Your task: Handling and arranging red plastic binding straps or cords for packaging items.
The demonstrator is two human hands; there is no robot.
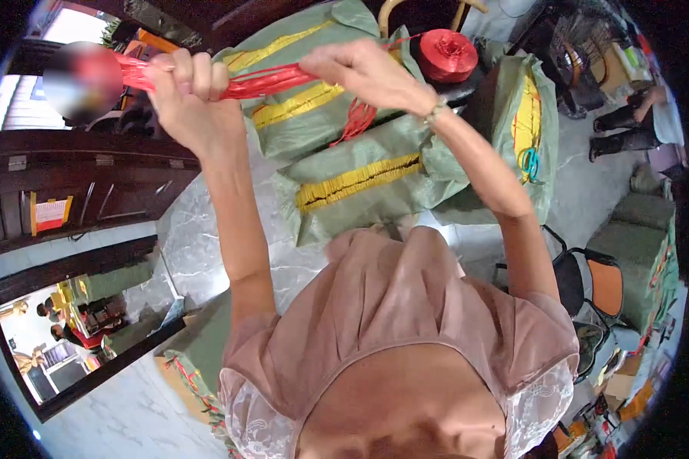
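A stretched bundle of red plastic twine point(264, 82) runs between my two raised hands. My left hand point(191, 96) is closed in a fist round the bundle, whose strands continue past it toward a blurred patch at the left. Fingers bent, my right hand point(364, 73) grips the bundle's other end; its palm side is hidden. A thin red strand leads from there toward the red twine roll point(447, 56) at the back. More loose red twine point(356, 120) hangs below the right hand, over green woven sacks point(360, 172) with gathered yellow paper in their openings.
Teal-handled scissors point(529, 162) lie on the right-hand sack point(505, 115). A black and orange chair point(605, 279) stands at my right, near more green sacks. Dark wooden cabinets point(84, 176) line the left, above a mirror point(84, 321). Another person's legs point(628, 126) show at the far right.
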